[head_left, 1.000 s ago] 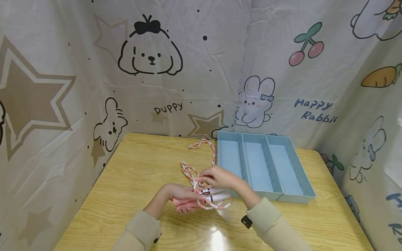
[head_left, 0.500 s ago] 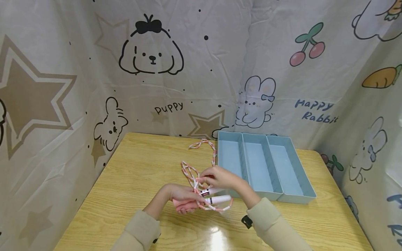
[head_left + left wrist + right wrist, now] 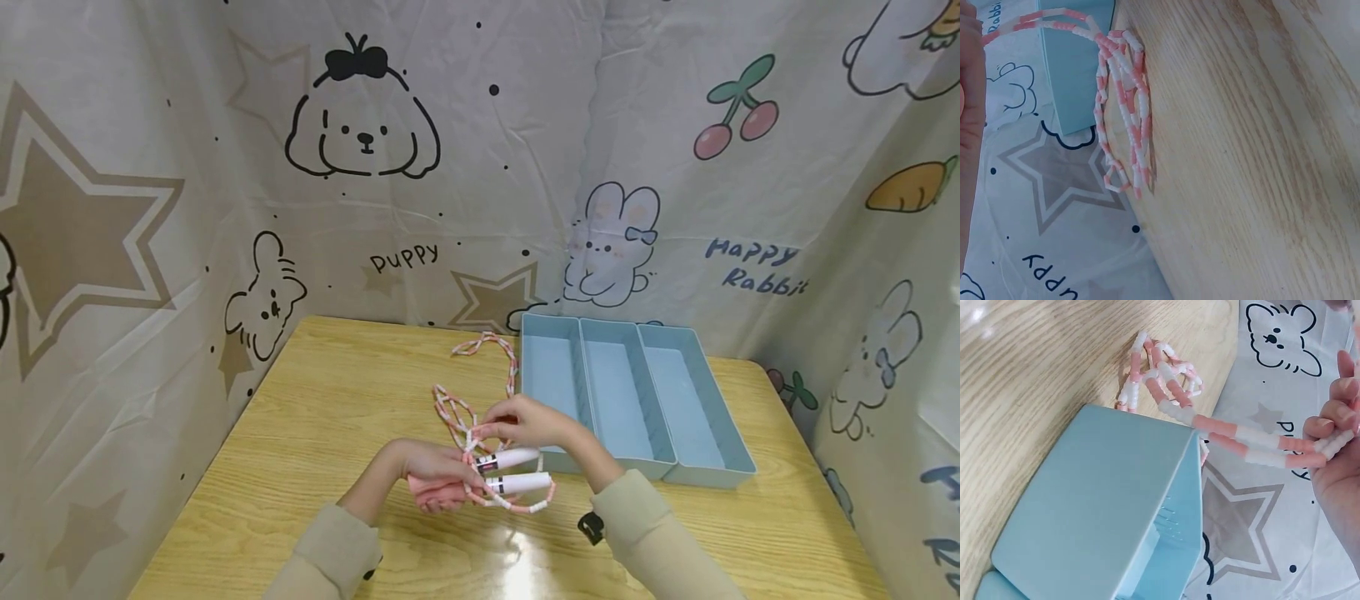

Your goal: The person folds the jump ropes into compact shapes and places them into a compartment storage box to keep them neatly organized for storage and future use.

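A skipping rope strung with pink and white beads [image 3: 453, 408] lies partly on the table, partly between my hands. My left hand [image 3: 433, 465] grips its two handles together; their pink grips [image 3: 424, 493] show under the palm, and the white handle ends [image 3: 525, 483] point right. Strands run under the left thumb, with a loop hanging around the handle ends. My right hand [image 3: 531, 422] pinches the rope just above the handles. In the right wrist view, doubled strands [image 3: 1235, 434] lead to its curled fingers [image 3: 1338, 412]. The left wrist view shows loose rope [image 3: 1129, 112].
Behind and right of my hands stands a light blue tray [image 3: 677, 460] with three long compartments. Part of the rope lies along its left side, on the wooden table [image 3: 315, 417]. A printed cloth [image 3: 480, 167] hangs around the table's far edges.
The white handle ends have tilted and spread slightly apart in my left hand. My right hand has shifted slightly right, still pinching the rope.
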The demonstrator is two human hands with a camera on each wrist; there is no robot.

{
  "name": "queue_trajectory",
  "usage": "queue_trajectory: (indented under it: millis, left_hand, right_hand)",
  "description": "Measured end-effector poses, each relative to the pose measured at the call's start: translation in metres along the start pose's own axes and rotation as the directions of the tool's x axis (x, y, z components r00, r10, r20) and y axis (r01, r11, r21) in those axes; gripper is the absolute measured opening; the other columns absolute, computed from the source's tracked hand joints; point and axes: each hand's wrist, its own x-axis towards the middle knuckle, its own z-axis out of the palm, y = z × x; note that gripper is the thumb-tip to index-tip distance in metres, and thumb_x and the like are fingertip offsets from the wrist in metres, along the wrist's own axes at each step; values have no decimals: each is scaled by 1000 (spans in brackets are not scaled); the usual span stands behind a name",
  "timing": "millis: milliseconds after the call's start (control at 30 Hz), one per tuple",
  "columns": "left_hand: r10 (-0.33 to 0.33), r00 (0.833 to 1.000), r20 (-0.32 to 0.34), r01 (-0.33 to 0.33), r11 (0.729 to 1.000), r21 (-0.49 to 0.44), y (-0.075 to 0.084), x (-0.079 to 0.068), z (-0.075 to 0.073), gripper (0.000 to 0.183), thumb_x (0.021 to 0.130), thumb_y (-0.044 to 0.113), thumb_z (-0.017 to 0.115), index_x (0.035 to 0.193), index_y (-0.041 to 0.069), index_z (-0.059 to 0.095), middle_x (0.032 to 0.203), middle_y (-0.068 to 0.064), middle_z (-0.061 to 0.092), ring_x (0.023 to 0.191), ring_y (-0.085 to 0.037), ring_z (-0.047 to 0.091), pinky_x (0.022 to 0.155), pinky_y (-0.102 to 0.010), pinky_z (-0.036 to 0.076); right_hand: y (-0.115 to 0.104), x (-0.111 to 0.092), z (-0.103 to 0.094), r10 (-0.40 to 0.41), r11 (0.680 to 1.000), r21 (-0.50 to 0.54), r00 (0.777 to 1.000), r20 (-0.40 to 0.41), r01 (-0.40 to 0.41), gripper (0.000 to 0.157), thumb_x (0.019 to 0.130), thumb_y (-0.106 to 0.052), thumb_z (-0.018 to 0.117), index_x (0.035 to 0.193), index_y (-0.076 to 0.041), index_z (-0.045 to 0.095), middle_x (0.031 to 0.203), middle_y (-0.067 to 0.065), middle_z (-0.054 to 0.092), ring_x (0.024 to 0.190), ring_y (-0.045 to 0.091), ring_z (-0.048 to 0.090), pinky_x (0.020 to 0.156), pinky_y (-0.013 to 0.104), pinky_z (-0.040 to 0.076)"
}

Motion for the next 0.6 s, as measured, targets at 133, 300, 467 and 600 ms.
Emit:
queue_trajectory:
  millis: [133,300,467,600]
  left_hand:
    - [-24,1000,2,24,1000,15,2,-2,0,30,96,29,36,84,11,56,50,1,46,36,-7,34,38,-19,31]
    - [4,1000,19,-4,1000,13,5,-7,2,28,96,30,37,85,11,55,50,2,43,37,-6,34,39,-19,31]
    - [58,998,27,-58,998,-23,7,-12,2,25,95,28,35,87,10,51,50,4,40,37,-6,33,39,-19,29]
    - [71,997,-4,-71,997,-44,8,-14,1,23,93,28,37,84,10,48,54,3,41,38,-5,33,39,-19,30]
  right_hand:
    - [5,-1,0,27,998,55,1000,10,-27,17,92,-17,54,90,-7,68,65,0,58,51,9,49,50,27,46]
    - [14,-5,0,25,995,101,1000,14,-26,19,93,-10,51,84,-1,65,60,8,51,49,3,38,48,19,35]
    - [21,-9,2,55,978,200,999,-3,-53,21,94,-13,51,82,-1,64,64,-3,52,52,2,42,48,17,36]
    - [23,-11,6,54,964,263,998,-31,-44,21,93,-12,51,86,2,65,70,-3,57,56,3,47,49,19,40]
